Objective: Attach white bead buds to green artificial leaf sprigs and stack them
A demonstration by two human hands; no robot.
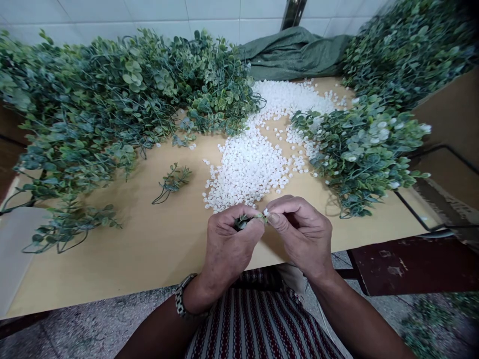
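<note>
My left hand is closed around an artificial leaf sprig, most of it hidden in my fingers. Thumb and finger of my right hand pinch a small white flower piece at the sprig's tip, so the two hands nearly touch. Just beyond them spreads a heap of small white pieces on the tan tabletop. A loose green sprig lies to the left of the heap. To the right lies a bunch of sprigs, some tipped with white flowers.
Large piles of green sprigs line the back left, and another pile stands at the back right. A green cloth sack lies against the tiled wall. On the right are a cardboard box and a dark red stool.
</note>
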